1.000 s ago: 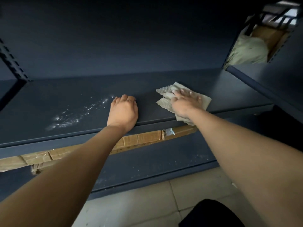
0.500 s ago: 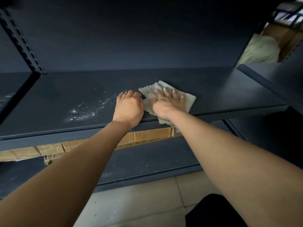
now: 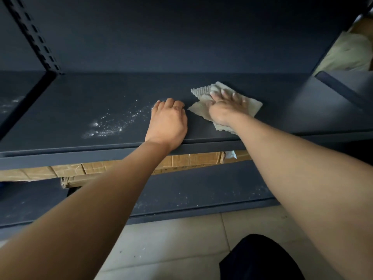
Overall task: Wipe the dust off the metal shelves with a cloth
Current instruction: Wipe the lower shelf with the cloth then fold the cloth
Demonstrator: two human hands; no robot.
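Dust [image 3: 113, 124] lies in a white scatter on the metal shelf [image 3: 80, 98], just left of the left hand [image 3: 167, 122], which rests there with fingers curled under, holding nothing. Right beside it, the right hand [image 3: 226, 107] presses flat on the cloth [image 3: 201, 91], fingers spread and straight, cloth corners poking out around the palm.

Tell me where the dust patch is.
In the head view, the dust patch lies on the shelf, left of centre, just left of the left hand.
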